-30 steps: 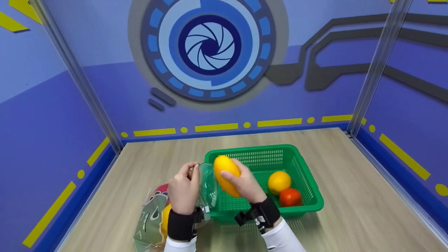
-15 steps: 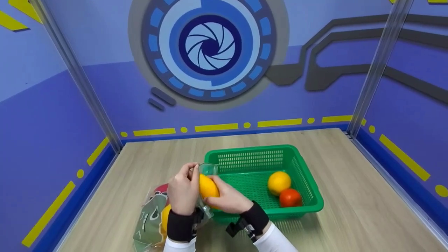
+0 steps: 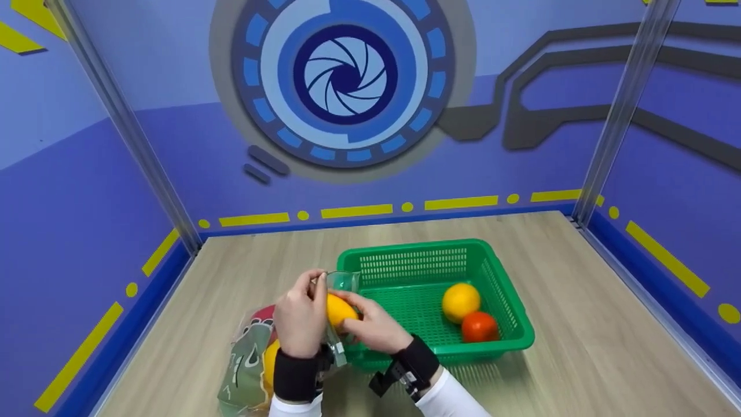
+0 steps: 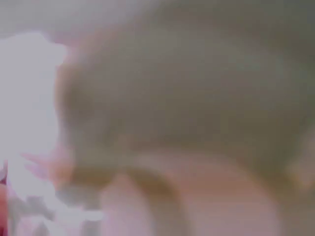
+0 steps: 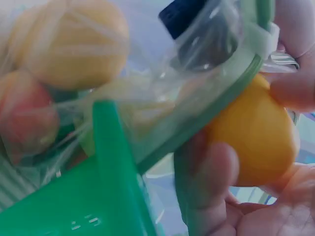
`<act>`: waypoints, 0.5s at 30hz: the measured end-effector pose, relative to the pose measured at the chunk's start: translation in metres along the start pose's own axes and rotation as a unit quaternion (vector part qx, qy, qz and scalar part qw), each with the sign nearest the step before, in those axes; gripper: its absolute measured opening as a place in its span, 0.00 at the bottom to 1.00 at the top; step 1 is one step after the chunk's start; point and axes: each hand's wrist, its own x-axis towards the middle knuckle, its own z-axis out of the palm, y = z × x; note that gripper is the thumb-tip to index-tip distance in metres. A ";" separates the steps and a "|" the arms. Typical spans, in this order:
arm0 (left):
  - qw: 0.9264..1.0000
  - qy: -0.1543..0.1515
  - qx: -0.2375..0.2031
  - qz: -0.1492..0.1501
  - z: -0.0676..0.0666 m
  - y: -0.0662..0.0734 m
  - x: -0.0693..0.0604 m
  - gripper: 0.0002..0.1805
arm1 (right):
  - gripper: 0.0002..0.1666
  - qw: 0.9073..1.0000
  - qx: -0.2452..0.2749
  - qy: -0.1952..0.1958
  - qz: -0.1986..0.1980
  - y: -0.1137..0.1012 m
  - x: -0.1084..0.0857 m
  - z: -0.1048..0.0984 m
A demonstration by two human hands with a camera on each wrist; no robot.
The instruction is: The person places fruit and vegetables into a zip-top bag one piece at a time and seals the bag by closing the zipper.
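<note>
A clear plastic zip bag (image 3: 246, 362) with a green printed pattern lies at the lower left in the head view. My left hand (image 3: 300, 318) pinches the edge of its raised mouth. At that mouth my right hand (image 3: 376, 327) grips a yellow mango (image 3: 341, 313). The right wrist view shows the mango (image 5: 258, 135) between the fingers and thumb, against the bag's green-edged opening (image 5: 206, 113). Inside the bag, a large yellow fruit (image 5: 93, 44) and a reddish fruit (image 5: 24, 113) show through the plastic. Blur hides detail in the left wrist view.
A green plastic basket (image 3: 443, 349) stands right of the bag on the wooden table (image 3: 579, 324). It holds a round orange fruit (image 3: 461, 302) and a red tomato-like fruit (image 3: 480, 327) at its right end. Blue-purple panels surround the table at the back and sides.
My right hand has carried the mango left and down from over the basket to the bag's mouth. The left hand has kept its pinch nearly in place.
</note>
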 end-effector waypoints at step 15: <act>0.998 0.016 -0.003 0.055 0.002 0.004 -0.004 0.05 | 0.30 0.987 0.018 0.090 -0.133 0.013 0.006 0.033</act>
